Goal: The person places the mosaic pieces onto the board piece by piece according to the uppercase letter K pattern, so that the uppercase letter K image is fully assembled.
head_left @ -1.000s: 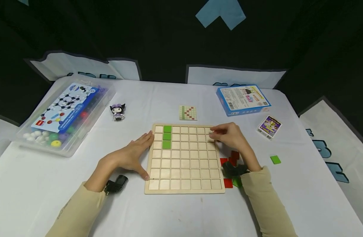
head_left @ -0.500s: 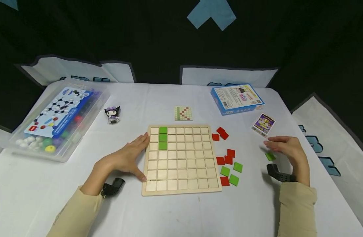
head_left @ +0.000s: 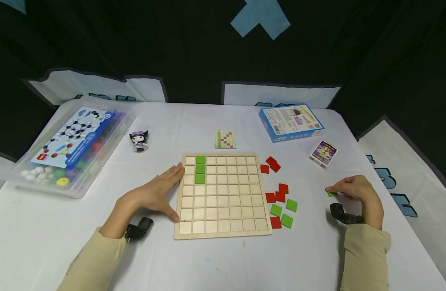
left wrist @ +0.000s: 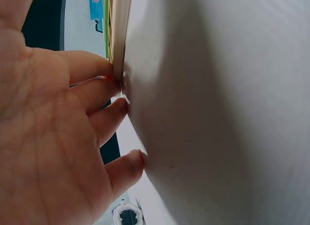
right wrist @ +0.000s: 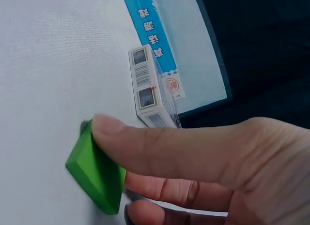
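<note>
My left hand (head_left: 155,193) lies with spread, fairly straight fingers along the left edge of a wooden grid board (head_left: 224,235). In the left wrist view, the fingertips of the left hand (left wrist: 53,128) touch the board's side (left wrist: 121,36) and the tablecloth. Three green squares fill cells in the board's second column, the middle one (head_left: 200,169) among them. At the right, my right hand (head_left: 357,196) pinches a green square tile (right wrist: 94,174) between thumb and fingers. The right wrist view has this tile tilted on edge under the thumb (right wrist: 160,147).
Red tiles (head_left: 275,222) and green tiles (head_left: 286,220) lie right of the board. Behind it is a small pattern card (head_left: 225,139). A blue box (head_left: 292,123) and a small card box (head_left: 323,154) stand back right. A figurine (head_left: 139,140) and a clear plastic case (head_left: 77,190) are left.
My right hand has moved from the board's upper right corner out to the lone green tile and taken hold of it. The left hand stays at the board's edge.
</note>
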Action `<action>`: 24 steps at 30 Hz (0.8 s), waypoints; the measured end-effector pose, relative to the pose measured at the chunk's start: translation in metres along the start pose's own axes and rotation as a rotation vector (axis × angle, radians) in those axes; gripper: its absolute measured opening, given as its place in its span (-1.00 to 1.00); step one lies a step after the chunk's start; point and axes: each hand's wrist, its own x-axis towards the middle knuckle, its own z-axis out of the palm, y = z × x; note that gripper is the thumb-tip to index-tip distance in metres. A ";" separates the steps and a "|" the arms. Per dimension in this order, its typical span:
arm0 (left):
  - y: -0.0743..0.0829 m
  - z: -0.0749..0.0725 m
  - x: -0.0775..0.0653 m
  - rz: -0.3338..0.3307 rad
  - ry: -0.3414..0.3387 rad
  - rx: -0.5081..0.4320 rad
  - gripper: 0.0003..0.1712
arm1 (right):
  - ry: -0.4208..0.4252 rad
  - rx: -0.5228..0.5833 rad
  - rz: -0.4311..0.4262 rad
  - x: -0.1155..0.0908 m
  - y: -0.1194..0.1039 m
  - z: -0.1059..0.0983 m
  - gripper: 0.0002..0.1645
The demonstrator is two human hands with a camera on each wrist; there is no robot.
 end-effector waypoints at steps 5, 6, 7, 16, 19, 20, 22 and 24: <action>0.000 0.000 0.001 0.004 -0.005 0.008 0.57 | -0.001 -0.015 -0.032 0.002 -0.006 0.000 -0.52; 0.000 0.000 0.001 0.006 -0.006 0.009 0.57 | -0.004 -0.026 -0.044 0.002 -0.007 0.000 -0.52; 0.000 0.000 0.000 0.006 -0.007 0.008 0.57 | -0.007 -0.035 -0.056 0.003 -0.009 0.000 -0.52; 0.000 -0.001 0.000 -0.003 -0.006 0.009 0.58 | -0.029 -0.015 -0.044 0.007 -0.018 0.004 -0.51; 0.001 -0.001 -0.001 -0.008 -0.004 0.001 0.57 | -0.031 -0.044 -0.013 0.005 -0.017 0.002 -0.45; 0.001 -0.001 -0.001 -0.011 -0.004 -0.002 0.57 | -0.035 -0.063 -0.011 0.004 -0.017 0.001 -0.42; 0.002 -0.002 -0.001 -0.014 -0.005 -0.010 0.56 | -0.047 -0.096 -0.010 0.002 -0.019 0.000 -0.36; 0.002 -0.002 -0.002 -0.015 -0.005 -0.016 0.56 | -0.054 -0.131 -0.020 0.000 -0.022 -0.001 -0.31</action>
